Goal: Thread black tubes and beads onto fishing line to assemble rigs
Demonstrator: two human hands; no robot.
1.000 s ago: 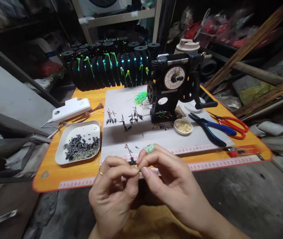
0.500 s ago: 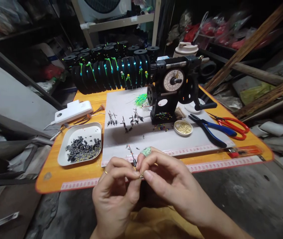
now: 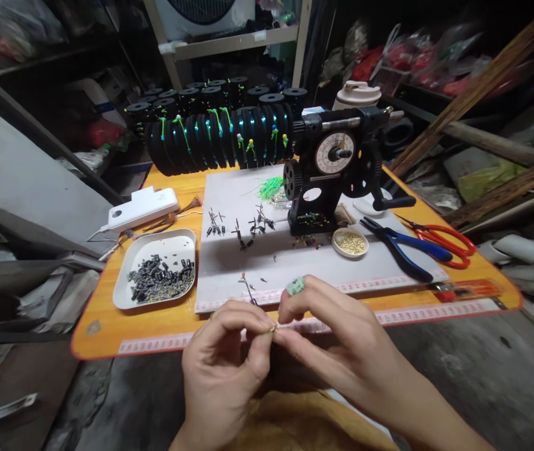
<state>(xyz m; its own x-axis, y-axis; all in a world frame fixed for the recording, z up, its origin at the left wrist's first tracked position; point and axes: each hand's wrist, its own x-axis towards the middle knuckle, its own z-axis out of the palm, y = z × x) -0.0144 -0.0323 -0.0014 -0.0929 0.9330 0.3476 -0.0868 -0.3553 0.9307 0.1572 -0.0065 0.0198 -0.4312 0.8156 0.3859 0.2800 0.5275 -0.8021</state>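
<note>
Just off the table's near edge, the left hand [image 3: 226,366] had its thumb and forefinger pinched shut on a tiny gold-coloured piece [image 3: 273,329]. The right hand [image 3: 342,338] met it there with thumb and forefinger tips close together; whether they gripped it too, I could not tell. A green wrap [image 3: 295,287] circled one right finger. Beyond the left knuckles, a thin dark stem [image 3: 249,293] stood out over the near edge of the pale board [image 3: 220,269]. A printed measuring strip [image 3: 436,311] followed the rim of the orange table [image 3: 107,322]. Left of the board, a narrow gap apart, sat a white tray [image 3: 154,247] of dark parts. The board's middle gave open room between tray and gold dish [image 3: 365,250]. Right of the dish, pliers [image 3: 407,250] reached the board's right edge, with red scissors [image 3: 459,250] beside them. Farther off stood a black winding machine [image 3: 316,203], its row of discs [image 3: 220,141] jutting left above the board, its crank handle [image 3: 395,202] sticking out right.
</note>
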